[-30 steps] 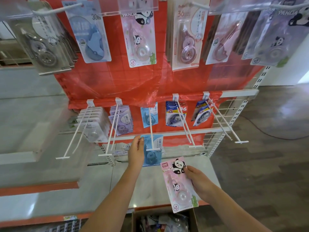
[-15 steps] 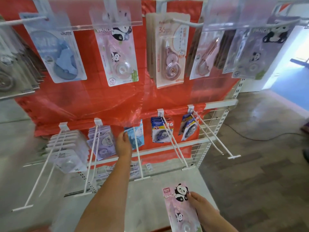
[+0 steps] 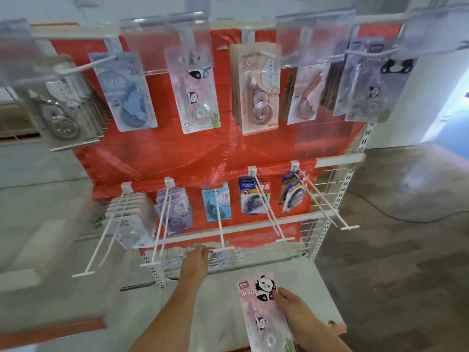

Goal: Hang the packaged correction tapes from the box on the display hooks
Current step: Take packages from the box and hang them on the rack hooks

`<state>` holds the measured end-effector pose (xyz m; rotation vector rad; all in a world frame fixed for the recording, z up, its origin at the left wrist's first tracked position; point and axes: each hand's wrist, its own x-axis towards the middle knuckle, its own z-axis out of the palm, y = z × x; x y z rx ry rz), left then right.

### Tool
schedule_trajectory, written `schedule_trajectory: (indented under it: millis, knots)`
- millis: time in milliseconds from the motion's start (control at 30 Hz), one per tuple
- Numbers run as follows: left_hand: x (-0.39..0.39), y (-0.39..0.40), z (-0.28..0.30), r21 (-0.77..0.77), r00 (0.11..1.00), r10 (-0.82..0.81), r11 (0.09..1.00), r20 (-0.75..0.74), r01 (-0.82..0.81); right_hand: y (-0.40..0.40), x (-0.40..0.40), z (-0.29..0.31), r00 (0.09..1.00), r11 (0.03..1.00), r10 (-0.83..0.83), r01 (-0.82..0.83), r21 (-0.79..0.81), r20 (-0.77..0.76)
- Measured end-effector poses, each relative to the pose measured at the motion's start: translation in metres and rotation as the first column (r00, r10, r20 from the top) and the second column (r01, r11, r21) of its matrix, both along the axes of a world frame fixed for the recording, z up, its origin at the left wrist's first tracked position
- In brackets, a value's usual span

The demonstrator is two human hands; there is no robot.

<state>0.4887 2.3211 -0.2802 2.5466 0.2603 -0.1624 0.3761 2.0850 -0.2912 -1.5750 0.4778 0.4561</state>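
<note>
The left hand (image 3: 194,260) is at the front end of the middle lower hook (image 3: 220,224). To its right and nearer, the right hand (image 3: 294,311) holds a pack (image 3: 264,313) above the shelf (image 3: 223,301). More packs (image 3: 215,205) hang behind on both hook rows.

Left hand (image 3: 194,260) reaching up to the near end of the middle lower hook (image 3: 220,224), fingers blurred, just beside its white crossbar. Right hand (image 3: 295,311) pinching the right edge of a pink panda correction tape pack (image 3: 264,313), held upright above the white surface (image 3: 223,301). Blue pack (image 3: 216,204) hanging at the far end of that hook. Upper row of packs (image 3: 200,92) against red backing (image 3: 177,153). Wooden floor (image 3: 406,250) at right.
</note>
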Motion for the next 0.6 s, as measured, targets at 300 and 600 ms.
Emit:
schedule_trajectory:
  millis: [300, 600]
  knots:
    - [-0.145, -0.002, 0.012, 0.249, 0.984, -0.093, 0.96, -0.152, 0.129, -0.034, -0.064, 0.011, 0.987, 0.985, 0.158, -0.158, 0.067, -0.006]
    - [-0.209, -0.029, 0.112, 0.348, 0.984, -0.099, 0.926, -0.148, 0.145, -0.08, -0.082, 0.088, 0.959, 0.977, 0.211, -0.206, -0.048, 0.191]
